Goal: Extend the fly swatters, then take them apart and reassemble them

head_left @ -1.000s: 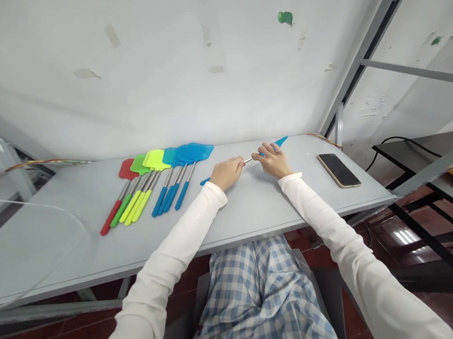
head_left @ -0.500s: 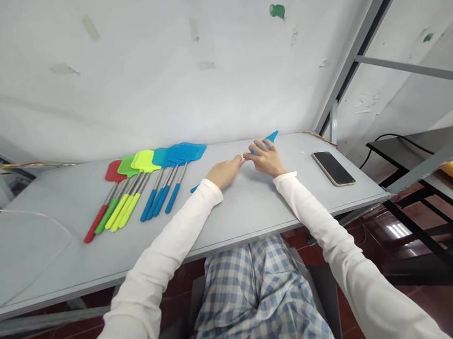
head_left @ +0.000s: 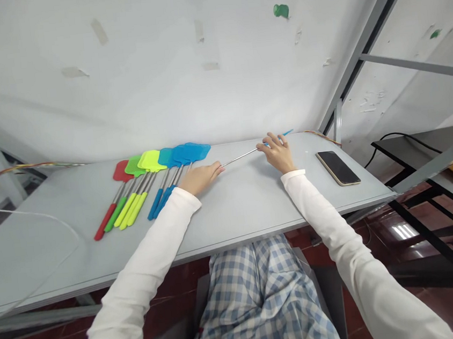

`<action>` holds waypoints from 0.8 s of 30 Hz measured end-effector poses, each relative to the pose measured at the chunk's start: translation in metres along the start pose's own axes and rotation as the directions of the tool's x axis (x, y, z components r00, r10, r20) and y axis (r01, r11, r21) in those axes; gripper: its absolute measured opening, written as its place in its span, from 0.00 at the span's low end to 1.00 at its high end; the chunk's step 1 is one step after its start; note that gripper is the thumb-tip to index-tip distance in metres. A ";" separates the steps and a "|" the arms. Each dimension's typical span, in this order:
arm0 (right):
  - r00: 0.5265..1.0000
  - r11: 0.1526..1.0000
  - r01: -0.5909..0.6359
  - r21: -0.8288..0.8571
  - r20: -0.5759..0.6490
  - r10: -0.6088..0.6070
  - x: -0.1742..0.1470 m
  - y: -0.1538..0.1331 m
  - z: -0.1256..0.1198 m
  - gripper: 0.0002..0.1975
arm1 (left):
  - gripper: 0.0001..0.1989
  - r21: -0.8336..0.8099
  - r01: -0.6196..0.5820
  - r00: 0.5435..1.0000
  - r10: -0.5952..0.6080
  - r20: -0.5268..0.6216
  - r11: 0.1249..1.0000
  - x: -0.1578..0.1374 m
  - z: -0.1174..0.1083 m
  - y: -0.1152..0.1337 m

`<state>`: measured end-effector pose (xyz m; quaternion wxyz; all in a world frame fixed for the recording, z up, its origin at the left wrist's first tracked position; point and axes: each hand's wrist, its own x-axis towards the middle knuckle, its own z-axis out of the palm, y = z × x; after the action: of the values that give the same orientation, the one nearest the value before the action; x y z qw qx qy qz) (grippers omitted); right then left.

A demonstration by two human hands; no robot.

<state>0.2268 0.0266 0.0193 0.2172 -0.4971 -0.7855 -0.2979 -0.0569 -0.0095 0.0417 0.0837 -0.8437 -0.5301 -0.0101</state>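
Note:
Between my hands a blue fly swatter (head_left: 241, 157) shows a length of thin metal shaft, held nearly level above the table. My left hand (head_left: 200, 179) is closed around its handle end, and the hand hides the handle. At the other end, my right hand (head_left: 279, 155) grips near the blue head, which is seen edge-on past the fingers. To the left lies a row of fly swatters: a red one (head_left: 122, 171), a green one (head_left: 134, 165), yellow ones (head_left: 149, 161) and several blue ones (head_left: 196, 151). My left hand and forearm cover part of the blue ones.
A phone (head_left: 338, 168) lies on the grey table (head_left: 239, 211) at the right. White wall (head_left: 154, 101) stands behind the table. A white cable (head_left: 53, 217) curves over the left side, and a metal frame post (head_left: 359, 42) rises at the right.
My hands have moved apart, the left one toward the lower left and the right one slightly right. A long stretch of metal shaft now shows between them. The view has shifted slightly.

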 end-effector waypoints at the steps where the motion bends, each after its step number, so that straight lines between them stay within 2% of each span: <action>1: 1.000 1.000 0.019 0.010 0.005 -0.019 0.000 -0.006 0.001 0.17 | 0.23 0.018 0.003 0.999 -0.002 -0.033 1.000 -0.001 0.000 0.000; 6: 0.972 0.974 0.192 0.124 0.113 -0.206 0.002 -0.031 0.002 0.15 | 0.20 0.000 -0.022 0.983 0.022 -0.181 1.000 0.000 -0.003 0.006; 11: 0.939 0.971 0.164 0.173 0.275 -0.208 0.003 -0.032 -0.002 0.15 | 0.22 0.000 -0.045 0.968 0.044 -0.245 0.999 0.005 0.001 0.011; 18: 0.954 0.968 0.222 0.120 0.178 -0.241 0.008 -0.018 -0.006 0.21 | 0.24 0.010 -0.056 0.975 0.057 -0.216 0.998 0.009 0.007 0.004; 24: 0.956 0.963 0.251 0.102 0.129 -0.263 0.008 -0.010 -0.006 0.21 | 0.24 0.054 -0.048 0.973 0.059 -0.224 0.997 0.009 0.006 -0.006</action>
<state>0.2143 0.0247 0.0261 0.1416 -0.4010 -0.8687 -0.2541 -0.0587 0.0023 0.0372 0.1636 -0.8490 -0.4943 -0.0905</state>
